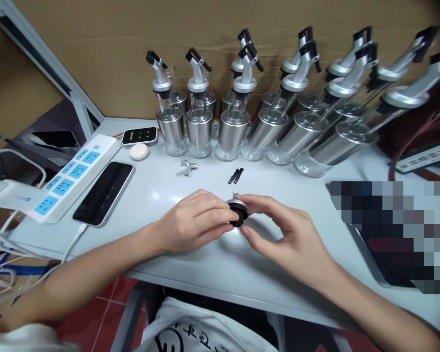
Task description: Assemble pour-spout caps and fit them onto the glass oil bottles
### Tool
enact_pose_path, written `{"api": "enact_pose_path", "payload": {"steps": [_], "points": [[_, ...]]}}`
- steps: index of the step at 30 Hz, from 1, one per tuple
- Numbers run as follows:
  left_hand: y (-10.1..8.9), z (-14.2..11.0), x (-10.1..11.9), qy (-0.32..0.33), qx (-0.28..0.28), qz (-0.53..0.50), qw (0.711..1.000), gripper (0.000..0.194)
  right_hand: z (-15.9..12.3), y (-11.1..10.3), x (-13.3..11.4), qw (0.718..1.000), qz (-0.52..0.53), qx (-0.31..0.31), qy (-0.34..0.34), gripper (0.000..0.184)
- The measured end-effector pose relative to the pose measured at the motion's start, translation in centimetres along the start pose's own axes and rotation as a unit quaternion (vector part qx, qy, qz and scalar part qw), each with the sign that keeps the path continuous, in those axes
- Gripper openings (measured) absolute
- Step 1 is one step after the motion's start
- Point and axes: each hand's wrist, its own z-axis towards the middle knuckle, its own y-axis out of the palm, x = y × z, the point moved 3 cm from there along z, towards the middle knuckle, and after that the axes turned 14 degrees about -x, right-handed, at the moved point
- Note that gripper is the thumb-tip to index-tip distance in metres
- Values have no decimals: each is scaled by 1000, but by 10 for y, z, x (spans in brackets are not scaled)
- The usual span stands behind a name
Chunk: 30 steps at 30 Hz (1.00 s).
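Between my two hands, just above the table, is a bottle stopper (238, 213) with a black ribbed plug and a silver rim; its plug faces me. My left hand (198, 220) pinches it from the left, fingers against the black plug. From the right, my right hand (286, 232) holds the rim with the index finger, its thumb close under the plug. Small prongs stick up behind the rim. Beyond my hands lie black lever pieces (236, 176) side by side. A loose silver spout piece (186, 167) rests farther left.
Several glass bottles with steel sleeves and pour spouts (233, 129) stand along the cardboard backing. At left are a white power strip (78, 176), a phone (104, 194), a small display device (139, 136) and a white round case (139, 152). A partly pixelated tablet-like device (381, 259) lies right.
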Motion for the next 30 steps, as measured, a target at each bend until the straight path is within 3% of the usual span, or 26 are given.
{"api": "enact_pose_path", "payload": {"steps": [3,8,13,18,23,30], "points": [[-3,1,-2,-56,10,24,998,22,1,-1,1,1000,19,9,-1,29],[-4,3,-6,-151,-38,33,987,31,1,-2,1,1000,27,13,-3,29],[3,3,-7,-168,-122,15,978,37,2,-2,-1,1000,7,-3,-8,30],[6,3,-6,-168,-163,-27,972,45,1,0,-3,1000,5,-23,3,31],[4,4,-4,-159,-166,-26,973,33,1,1,-5,999,16,-36,-8,31],[1,5,-4,-135,-151,19,979,30,1,0,-10,999,4,-35,-23,31]]}}
